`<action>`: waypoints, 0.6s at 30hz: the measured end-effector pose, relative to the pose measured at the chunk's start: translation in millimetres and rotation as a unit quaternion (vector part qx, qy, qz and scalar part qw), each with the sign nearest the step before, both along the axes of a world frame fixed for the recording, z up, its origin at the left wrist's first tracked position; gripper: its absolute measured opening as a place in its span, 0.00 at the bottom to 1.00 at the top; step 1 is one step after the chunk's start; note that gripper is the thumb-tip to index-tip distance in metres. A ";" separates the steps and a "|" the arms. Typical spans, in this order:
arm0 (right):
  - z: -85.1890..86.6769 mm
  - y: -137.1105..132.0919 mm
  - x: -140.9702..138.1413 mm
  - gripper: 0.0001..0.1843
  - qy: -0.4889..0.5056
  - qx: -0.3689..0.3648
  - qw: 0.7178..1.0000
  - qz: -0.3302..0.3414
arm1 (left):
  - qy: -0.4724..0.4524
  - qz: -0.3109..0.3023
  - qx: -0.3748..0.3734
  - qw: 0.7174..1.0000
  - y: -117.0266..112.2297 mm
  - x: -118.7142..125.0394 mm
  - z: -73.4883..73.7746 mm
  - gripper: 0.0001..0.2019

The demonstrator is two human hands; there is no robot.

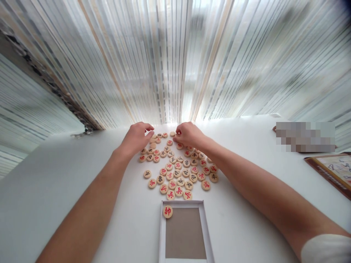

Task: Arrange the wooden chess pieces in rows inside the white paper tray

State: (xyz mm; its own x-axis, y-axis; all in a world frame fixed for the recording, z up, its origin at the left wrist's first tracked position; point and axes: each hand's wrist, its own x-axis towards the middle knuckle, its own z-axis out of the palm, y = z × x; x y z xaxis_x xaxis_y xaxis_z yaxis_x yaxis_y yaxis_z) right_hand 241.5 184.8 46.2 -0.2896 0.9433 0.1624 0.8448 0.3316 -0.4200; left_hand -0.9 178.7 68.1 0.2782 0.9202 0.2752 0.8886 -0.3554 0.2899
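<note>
Many round wooden xiangqi pieces (pixel 177 174) with red or black characters lie spread on the white table, most of them face up. My left hand (pixel 138 136) is at the far left of the spread, thumb and forefinger apart, beside a few blank-side-up pieces (pixel 153 145). My right hand (pixel 189 133) is at the far side, its fingers pinched at the edge of a plain-topped xiangqi piece (pixel 172 134). My right forearm hides some pieces. A single red-marked piece (pixel 168 212) lies in the near left corner area of the shallow white box (pixel 162 233).
The white table (pixel 68 190) reaches back to a striped sheer curtain (pixel 170 65). At the right lie a blurred-out object (pixel 305 137) and a brown-edged printed box or board (pixel 333 168). The box with the grey-brown bottom stands at the near edge.
</note>
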 end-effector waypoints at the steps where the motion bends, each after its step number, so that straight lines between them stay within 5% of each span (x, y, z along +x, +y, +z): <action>1: -0.4 0.8 -1.7 0.05 -0.003 -0.007 1.000 -0.001 | 0.005 -0.006 -0.014 1.000 -0.3 -0.9 0.4 0.12; 11: -3.5 1.8 11.5 0.09 0.031 -0.005 0.999 0.023 | 0.026 0.016 -0.146 0.989 -1.0 -8.1 2.9 0.18; 18: -14.1 6.0 2.4 0.15 0.015 0.064 0.997 0.031 | 0.034 0.018 -0.150 0.988 -5.7 1.3 -2.1 0.19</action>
